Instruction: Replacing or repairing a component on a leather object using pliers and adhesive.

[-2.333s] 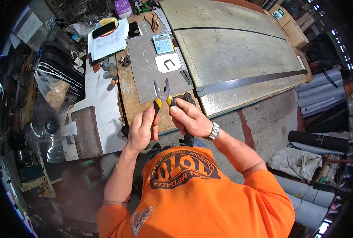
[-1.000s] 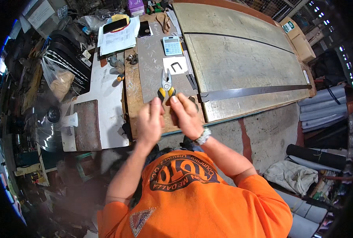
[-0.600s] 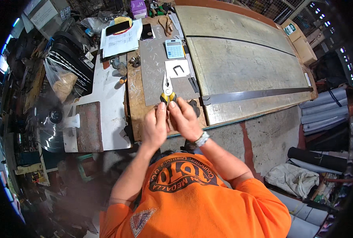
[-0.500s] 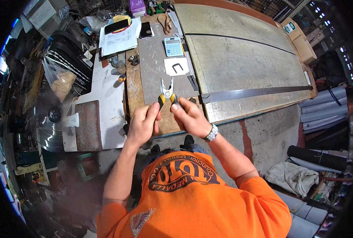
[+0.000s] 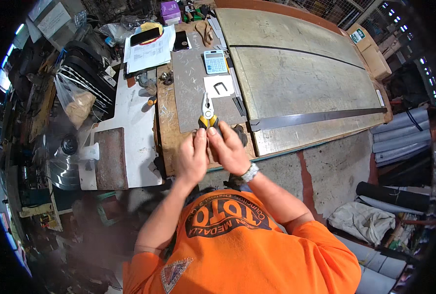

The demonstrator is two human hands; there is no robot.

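A pair of pliers (image 5: 208, 111) with black and yellow handles points away from me, its jaws together. My left hand (image 5: 194, 156) wraps round the left handle and my right hand (image 5: 228, 149) round the right one, thumbs almost side by side. Just beyond the jaws, a small dark U-shaped piece (image 5: 220, 88) lies on a white paper (image 5: 211, 81). Farther off sits a light blue calculator (image 5: 215, 62). Two short dark strips (image 5: 239, 106) rest to the right of the pliers.
A long dark metal strip (image 5: 321, 117) crosses the large greyish sheet (image 5: 306, 73) on the right. Printed papers (image 5: 149, 51) with a phone on top lie at the far left. A bag of tan material (image 5: 78, 105) hangs left, near a rusty plate (image 5: 111, 157).
My hands have come together, bringing the plier handles close and closing the jaws, which were spread before. Both hands sit slightly nearer my body.
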